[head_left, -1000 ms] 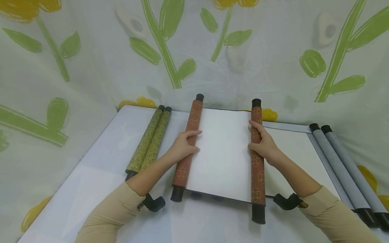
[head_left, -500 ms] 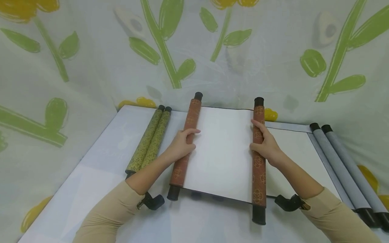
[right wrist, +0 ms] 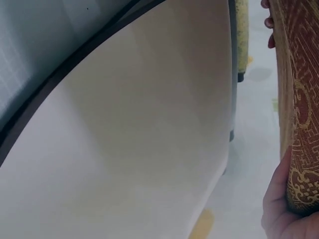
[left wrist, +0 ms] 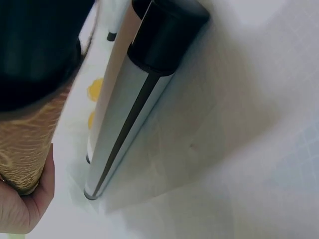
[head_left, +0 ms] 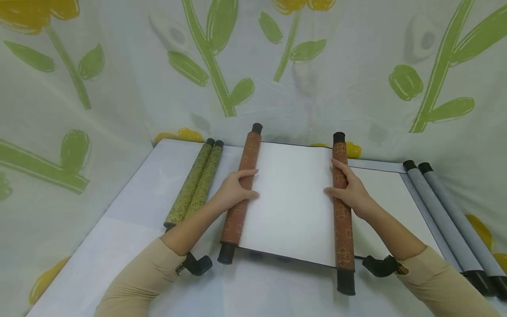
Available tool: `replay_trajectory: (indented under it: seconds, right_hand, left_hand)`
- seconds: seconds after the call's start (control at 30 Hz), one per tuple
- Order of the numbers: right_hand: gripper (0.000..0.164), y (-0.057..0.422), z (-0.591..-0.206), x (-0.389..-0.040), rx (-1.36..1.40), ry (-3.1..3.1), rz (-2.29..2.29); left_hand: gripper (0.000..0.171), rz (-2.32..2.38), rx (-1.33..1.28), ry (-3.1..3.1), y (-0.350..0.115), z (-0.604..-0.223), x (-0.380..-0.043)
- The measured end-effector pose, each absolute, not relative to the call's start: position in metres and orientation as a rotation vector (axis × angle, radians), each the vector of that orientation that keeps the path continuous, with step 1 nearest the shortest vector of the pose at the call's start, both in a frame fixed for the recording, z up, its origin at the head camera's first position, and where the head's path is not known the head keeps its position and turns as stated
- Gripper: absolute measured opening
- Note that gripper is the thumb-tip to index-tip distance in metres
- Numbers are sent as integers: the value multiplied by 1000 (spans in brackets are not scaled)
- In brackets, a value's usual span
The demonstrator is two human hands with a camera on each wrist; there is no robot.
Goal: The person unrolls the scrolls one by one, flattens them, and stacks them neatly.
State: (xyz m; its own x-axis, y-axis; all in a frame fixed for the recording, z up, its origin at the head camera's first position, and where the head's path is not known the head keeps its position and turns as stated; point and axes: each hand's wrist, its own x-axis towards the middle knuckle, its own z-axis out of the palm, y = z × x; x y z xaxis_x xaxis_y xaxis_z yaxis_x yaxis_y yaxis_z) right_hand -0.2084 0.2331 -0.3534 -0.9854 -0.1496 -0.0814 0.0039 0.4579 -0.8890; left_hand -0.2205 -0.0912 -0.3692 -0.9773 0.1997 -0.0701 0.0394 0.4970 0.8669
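Observation:
A scroll is partly unrolled in the head view, its white sheet spread between two red-brown rollers patterned with flowers and capped in black. My left hand grips the left roller near its middle, thumb and a finger reaching over the sheet's edge. Around the right roller my right hand holds in the same way. Both rollers lean slightly apart at the near end. In the right wrist view, the red and gold brocade roller rests against my fingers. The left wrist view shows the gold-patterned roller cut off.
Left lies a green-patterned scroll rolled into two touching rolls. At right, another scroll with grey rollers lies on the white table, its pale sheet partly under the right hand. A curtain with plant prints stands behind.
The two red-brown rollers have moved apart, the right one further right and the left one slightly left. A wider stretch of white sheet shows between them. Both hands keep their hold.

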Motion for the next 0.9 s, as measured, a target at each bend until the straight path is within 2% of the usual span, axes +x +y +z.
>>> replay_trajectory:
  seconds: [0.23, 0.63, 0.9]
  right_hand:
    - [99, 236, -352, -208, -92, 2556, -1520]
    - [89, 253, -352, -209, -191, 2469, -1497]
    - [97, 253, -353, -206, -117, 2513, -1458]
  left_hand:
    - [61, 1507, 194, 2558, -94, -368, -221]
    - [51, 1533, 224, 2563, -99, -372, -218]
    - [57, 1549, 137, 2519, -99, -369, -212]
